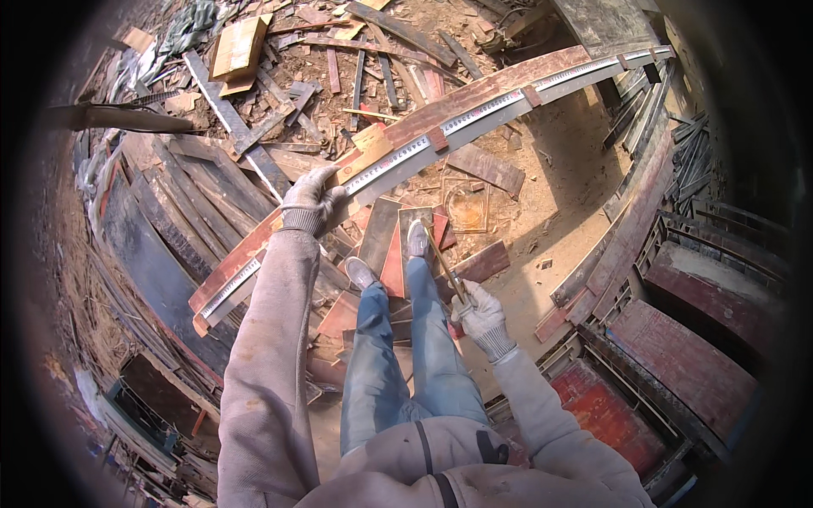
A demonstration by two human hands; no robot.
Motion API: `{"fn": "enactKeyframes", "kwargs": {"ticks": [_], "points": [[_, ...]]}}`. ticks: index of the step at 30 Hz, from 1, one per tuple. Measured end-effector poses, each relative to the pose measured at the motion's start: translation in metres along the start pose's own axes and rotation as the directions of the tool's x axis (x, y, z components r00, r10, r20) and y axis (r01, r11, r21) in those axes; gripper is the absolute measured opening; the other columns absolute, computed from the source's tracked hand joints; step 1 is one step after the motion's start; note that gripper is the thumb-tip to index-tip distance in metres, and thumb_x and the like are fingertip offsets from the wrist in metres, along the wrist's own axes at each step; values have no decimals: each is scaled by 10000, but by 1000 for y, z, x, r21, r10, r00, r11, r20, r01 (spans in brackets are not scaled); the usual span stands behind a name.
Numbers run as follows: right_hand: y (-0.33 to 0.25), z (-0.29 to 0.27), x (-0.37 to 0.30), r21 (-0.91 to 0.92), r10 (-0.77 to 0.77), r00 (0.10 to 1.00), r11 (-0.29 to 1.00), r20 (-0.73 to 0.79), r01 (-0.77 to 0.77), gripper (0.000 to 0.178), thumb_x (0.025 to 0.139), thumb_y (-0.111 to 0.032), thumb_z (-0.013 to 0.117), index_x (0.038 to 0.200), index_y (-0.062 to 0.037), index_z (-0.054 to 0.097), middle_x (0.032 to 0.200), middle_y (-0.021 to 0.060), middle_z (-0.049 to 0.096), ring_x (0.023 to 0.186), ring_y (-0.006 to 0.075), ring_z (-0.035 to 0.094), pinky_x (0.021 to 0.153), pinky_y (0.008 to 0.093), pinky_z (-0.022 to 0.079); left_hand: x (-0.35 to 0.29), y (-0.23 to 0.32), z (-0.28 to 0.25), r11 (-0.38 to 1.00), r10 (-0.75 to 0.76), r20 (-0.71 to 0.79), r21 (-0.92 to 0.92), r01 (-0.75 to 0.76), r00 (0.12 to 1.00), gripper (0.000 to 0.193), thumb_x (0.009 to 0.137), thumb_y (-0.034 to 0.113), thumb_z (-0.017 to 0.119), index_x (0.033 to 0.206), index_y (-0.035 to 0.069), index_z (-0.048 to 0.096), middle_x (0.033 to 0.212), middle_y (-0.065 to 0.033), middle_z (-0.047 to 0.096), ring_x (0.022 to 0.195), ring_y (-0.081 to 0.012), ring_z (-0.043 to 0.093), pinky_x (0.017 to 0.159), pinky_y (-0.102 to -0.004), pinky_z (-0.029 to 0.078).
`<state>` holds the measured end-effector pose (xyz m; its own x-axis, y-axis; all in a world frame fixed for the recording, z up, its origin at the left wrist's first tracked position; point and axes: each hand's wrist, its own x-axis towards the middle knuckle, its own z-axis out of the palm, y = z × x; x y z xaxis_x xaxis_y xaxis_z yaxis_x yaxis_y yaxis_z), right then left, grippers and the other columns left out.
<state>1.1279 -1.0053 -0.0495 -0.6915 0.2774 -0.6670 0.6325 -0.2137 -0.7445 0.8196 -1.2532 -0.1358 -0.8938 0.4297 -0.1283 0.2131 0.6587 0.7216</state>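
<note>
Because it spans most of the view, the long reddish-brown wooden beam with a white printed measuring strip serves as landmark; it looks stiff and heavy, probably steadiest when supported near both ends. Along the beam's edge, just beyond the left hand, a flat, pale-yellow wooden board looks light and rigid, likely rough enough not to slip, and best held by its long edges. That hand, in a grey-white knit glove, rests on the beam at the board's near end; I cannot tell whether its fingers grip either one. Below the beam, the right hand, similarly gloved, is wrapped around a slim brownish rod, seemingly stiff and easily managed from its near end.
</note>
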Motion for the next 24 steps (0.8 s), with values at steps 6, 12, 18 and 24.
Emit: {"fn": "enactKeyframes", "kwargs": {"ticks": [6,12,18,24], "points": [[-3,-2,53,10,69,991,997,114,-70,427,1064,-111,624,1468,2,541,1112,34,716,835,74,627,750,244,538,0,14,9,992,26,-44,123,-20,999,406,914,205,778,1298,109,685,1147,-145,709,1100,-335,663,965,-406,524],[-6,12,106,-110,5,986,994,168,14,461,1044,-134,665,1468,8,554,1199,41,723,1047,115,657,902,263,544,-2,13,23,986,46,-158,165,-20,986,350,937,261,704,1268,151,684,1150,-126,719,1091,-378,646,977,-471,500],[2,35,146,-128,-233,954,957,188,259,360,1044,-202,679,1342,-2,646,1014,10,665,888,90,619,810,251,524,-8,13,42,948,119,-299,319,-18,947,317,975,282,644,1263,152,672,1148,-100,698,1119,-343,617,1051,-483,440],[-2,53,169,-169,-252,941,941,226,293,358,1040,-182,680,1349,-4,652,951,39,680,838,88,633,724,248,529,-13,18,52,934,112,-330,356,14,937,303,986,305,630,1247,157,667,1127,-94,688,1115,-327,622,1044,-477,435]]}}
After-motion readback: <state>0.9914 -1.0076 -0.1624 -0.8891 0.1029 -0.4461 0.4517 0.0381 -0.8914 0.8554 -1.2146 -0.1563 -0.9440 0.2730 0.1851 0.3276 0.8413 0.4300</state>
